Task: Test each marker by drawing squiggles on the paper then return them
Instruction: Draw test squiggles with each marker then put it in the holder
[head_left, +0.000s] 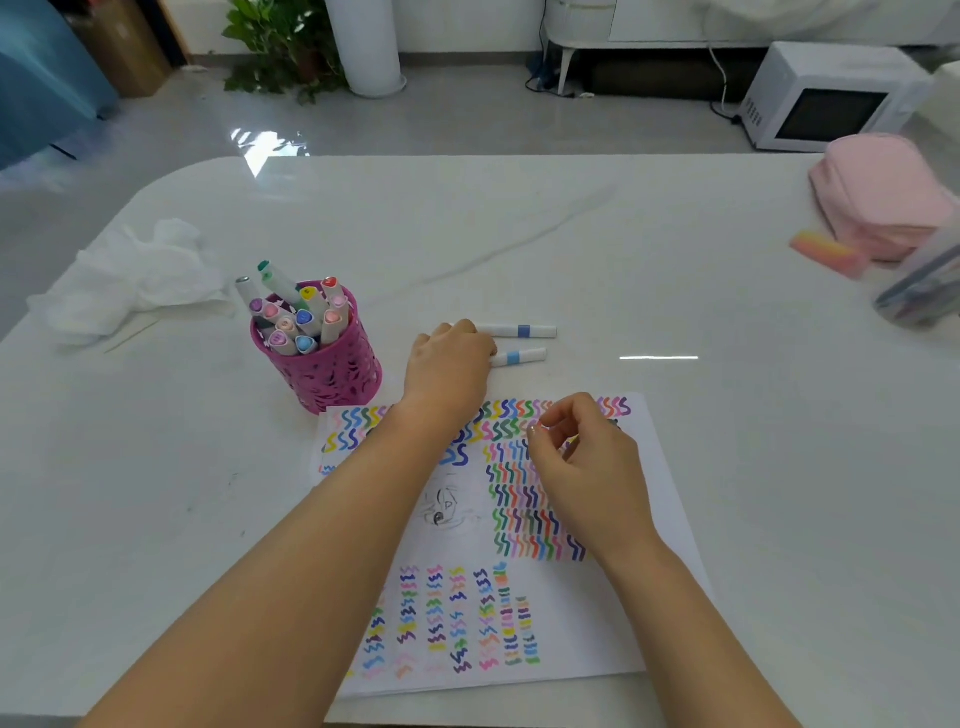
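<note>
Far marker (524, 331): lay flat on the table (675, 249) beyond the paper (597, 623), long axis left to right.
Near marker (522, 357): just beside it and almost parallel, left end under the fingers.
Left hand (452, 358): arm stretched forward over the paper, back up, fingers curled down onto both markers' left ends; real grip not discernible.
Right hand (582, 467): above the upper squiggles, fingers curled, thumb near forefinger; contents unclear.
Cup (322, 364): left of the hand, full of markers.

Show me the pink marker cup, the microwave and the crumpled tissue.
pink marker cup (332, 378): head view, its lattice wall.
microwave (831, 111): head view, its dark door window.
crumpled tissue (137, 280): head view, its middle.
</note>
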